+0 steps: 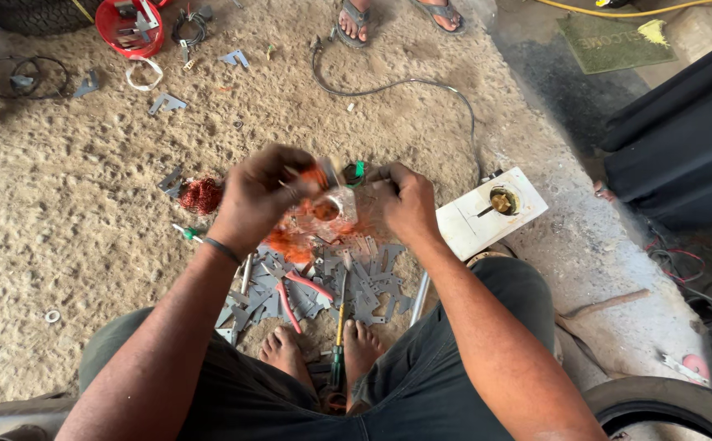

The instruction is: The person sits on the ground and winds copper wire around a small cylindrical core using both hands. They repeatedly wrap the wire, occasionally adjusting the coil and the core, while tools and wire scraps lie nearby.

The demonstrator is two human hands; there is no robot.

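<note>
My left hand (262,196) and my right hand (409,204) are both closed on a small coil bobbin (330,204) wound with orange copper wire, held above the sandy ground. The left hand's fingers pinch its top left side, the right hand grips its right end. Under the hands lies a heap of grey metal lamination plates (356,282). Loose orange wire (290,243) hangs and piles below the bobbin.
Red-handled pliers (299,296) and a yellow-green screwdriver (339,331) lie on the plates by my bare feet. A tangle of copper wire (200,194) sits left. A white switch board (491,211) lies right. Another person's sandalled feet (356,20) stand at the top. A red tub (131,24) sits far left.
</note>
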